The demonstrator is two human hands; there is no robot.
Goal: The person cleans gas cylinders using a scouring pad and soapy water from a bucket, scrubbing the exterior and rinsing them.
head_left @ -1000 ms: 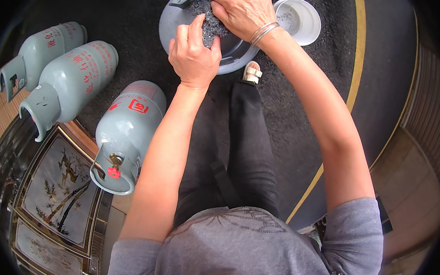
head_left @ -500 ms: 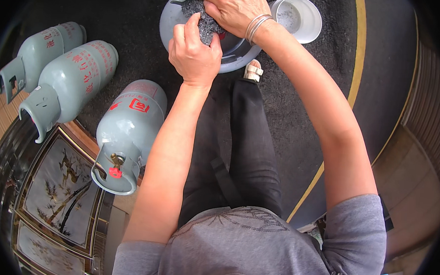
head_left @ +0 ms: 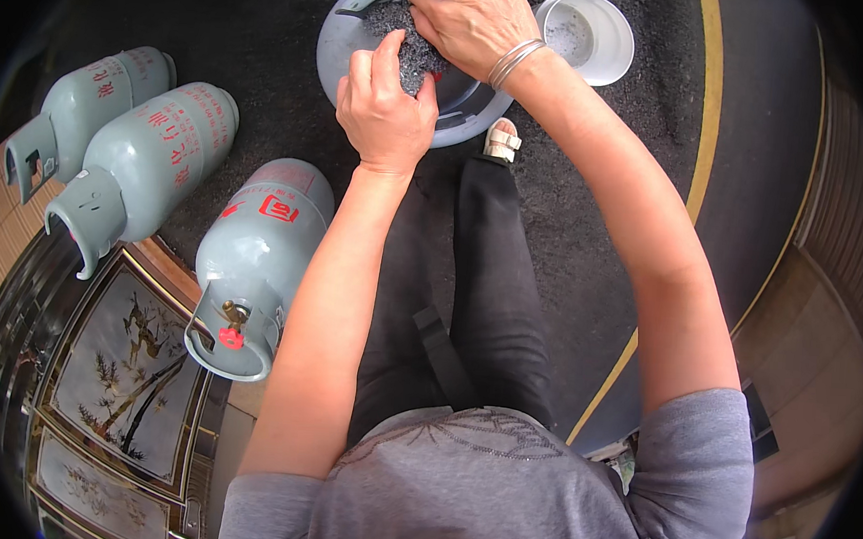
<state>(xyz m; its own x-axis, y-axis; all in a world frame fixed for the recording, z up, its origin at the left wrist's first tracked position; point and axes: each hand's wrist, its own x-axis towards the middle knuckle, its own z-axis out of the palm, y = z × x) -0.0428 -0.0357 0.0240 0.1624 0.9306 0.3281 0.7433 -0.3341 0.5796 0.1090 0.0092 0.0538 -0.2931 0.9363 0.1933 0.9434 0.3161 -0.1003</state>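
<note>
Grey scourer (head_left: 418, 62) is lying between thumb and forefinger of the grasping left hand (head_left: 386, 111); the right hand (head_left: 478, 28) is touching it, grip unclear.
</note>
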